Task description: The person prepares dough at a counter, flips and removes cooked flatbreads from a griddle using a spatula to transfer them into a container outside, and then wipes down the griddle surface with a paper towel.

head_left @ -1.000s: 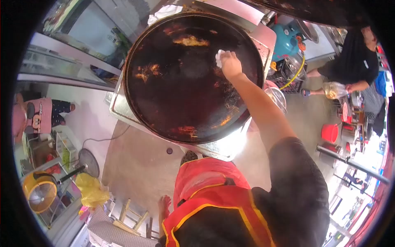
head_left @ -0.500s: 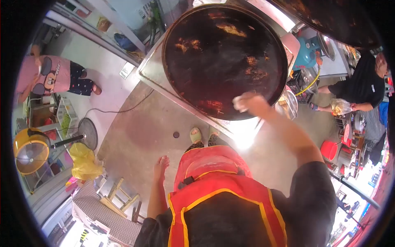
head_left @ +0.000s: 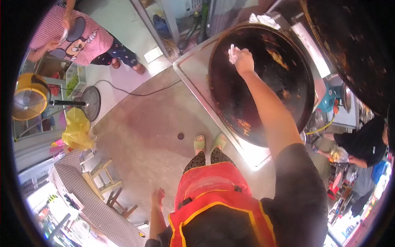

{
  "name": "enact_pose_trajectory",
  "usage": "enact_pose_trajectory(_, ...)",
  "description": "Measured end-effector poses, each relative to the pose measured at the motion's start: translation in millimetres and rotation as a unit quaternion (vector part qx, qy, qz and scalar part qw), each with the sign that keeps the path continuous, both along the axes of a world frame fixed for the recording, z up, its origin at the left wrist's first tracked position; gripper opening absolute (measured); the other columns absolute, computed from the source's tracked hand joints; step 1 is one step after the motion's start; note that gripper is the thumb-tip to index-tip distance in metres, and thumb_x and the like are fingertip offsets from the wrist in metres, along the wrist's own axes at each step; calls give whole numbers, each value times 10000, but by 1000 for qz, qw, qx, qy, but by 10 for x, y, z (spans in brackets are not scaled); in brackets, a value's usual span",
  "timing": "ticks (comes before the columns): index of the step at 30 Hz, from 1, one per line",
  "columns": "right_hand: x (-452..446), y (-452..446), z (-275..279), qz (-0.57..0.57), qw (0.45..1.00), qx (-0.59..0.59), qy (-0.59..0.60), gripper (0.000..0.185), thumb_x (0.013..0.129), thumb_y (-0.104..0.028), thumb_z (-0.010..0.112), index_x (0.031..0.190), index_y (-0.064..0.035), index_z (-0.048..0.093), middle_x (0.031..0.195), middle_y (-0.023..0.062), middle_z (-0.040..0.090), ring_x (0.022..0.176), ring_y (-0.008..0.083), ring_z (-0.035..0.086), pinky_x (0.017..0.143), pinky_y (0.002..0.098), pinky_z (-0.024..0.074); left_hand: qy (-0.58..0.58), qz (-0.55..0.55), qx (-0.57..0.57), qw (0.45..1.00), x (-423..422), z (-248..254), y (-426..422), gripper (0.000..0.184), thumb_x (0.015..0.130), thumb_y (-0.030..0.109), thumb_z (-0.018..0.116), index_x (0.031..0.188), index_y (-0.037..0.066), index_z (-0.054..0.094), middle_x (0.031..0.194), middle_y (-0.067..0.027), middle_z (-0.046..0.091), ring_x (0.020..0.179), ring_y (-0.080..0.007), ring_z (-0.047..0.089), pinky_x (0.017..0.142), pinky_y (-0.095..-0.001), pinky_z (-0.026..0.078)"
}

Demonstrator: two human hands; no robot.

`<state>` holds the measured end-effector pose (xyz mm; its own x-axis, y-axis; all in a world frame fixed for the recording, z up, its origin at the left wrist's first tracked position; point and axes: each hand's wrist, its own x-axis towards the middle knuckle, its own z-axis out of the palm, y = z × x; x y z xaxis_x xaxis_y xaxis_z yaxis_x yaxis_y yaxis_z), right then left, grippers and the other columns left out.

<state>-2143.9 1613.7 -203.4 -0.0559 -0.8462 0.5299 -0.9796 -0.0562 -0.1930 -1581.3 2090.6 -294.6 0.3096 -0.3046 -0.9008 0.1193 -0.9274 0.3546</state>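
Observation:
My right hand is closed round a crumpled white cloth over the upper left part of a large round black pan. Brown and orange patches mark the pan's surface. It rests on a metal stand. Down at my left side hangs my left hand, away from the pan, with nothing seen in it and its fingers loosely apart. Another white cloth lies at the pan's top edge.
A second dark round pan is at the upper right. One person in pink stands upper left, another in black at the right. A yellow fan, wooden stool and blue gas cylinder are around.
My right hand with the cloth has gone from the pan's right side past its lower edge to its upper left. The view has turned, so the pan now appears further right.

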Motion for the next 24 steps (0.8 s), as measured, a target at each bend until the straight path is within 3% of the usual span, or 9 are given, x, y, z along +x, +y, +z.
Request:
enact_pose_trajectory(3,180,-531,-170,47,986,116,-108,93,779,-196,574,834,-128,604,772,103,567,766,279,555,674,388,444,38,53,-10,998,-158,220,221,186,859,247,538,971,99,558,802,-40,609,714,-118,574,610,-256,445)
enact_pose_trajectory(5,221,-479,-197,95,978,141,-117,99,713,-204,621,773,-136,582,799,62,564,806,252,536,710,375,417,60,40,-19,997,-259,293,330,189,859,248,534,974,99,555,807,-39,609,725,-122,579,617,-256,448)
enact_pose_trajectory(6,288,-315,-132,155,977,135,-55,111,703,-203,624,776,-129,583,801,59,563,805,253,533,712,374,415,61,14,-17,998,-296,249,381,198,861,254,529,981,98,552,823,-41,611,740,-126,584,623,-257,451)
enact_pose_trajectory(8,382,57,37,270,954,113,72,135,685,-200,628,781,-116,585,804,54,560,804,255,528,715,371,412,78,-8,-22,997,-296,-59,422,216,869,264,513,998,93,542,861,-43,612,771,-136,593,639,-261,460)
enact_pose_trajectory(10,539,579,155,296,943,138,-62,140,678,-164,614,800,-96,599,830,61,565,823,261,520,730,368,413,108,3,-23,994,-147,-599,608,235,881,272,491,1020,88,531,906,-43,613,805,-145,601,659,-268,470)
enact_pose_trajectory(12,493,992,185,346,916,182,-92,140,692,-98,578,827,-86,615,885,77,569,853,265,510,753,362,421,119,-62,-83,987,-129,-694,366,279,894,282,461,1084,84,511,972,-44,609,854,-152,600,694,-283,477)
enact_pose_trajectory(16,227,1744,211,357,879,308,-75,288,653,33,541,901,-84,631,976,60,571,917,266,505,822,329,441,72,-52,-91,992,-676,219,-727,332,893,285,500,1128,51,516,967,-71,615,851,-152,597,690,-256,472)
enact_pose_trajectory(18,30,2033,357,381,838,386,-57,350,629,53,552,936,-95,633,1022,41,570,931,259,507,806,327,460,61,-46,-103,992,-837,344,-910,327,889,284,516,1106,39,527,953,-76,616,835,-148,595,687,-254,470)
enact_pose_trajectory(24,-678,2600,577,449,781,433,-22,385,641,33,560,986,-128,619,1122,-16,552,986,215,510,839,294,466,55,-19,-92,994,-1168,202,-465,290,886,258,517,1055,24,548,908,-74,613,791,-139,583,667,-254,463)
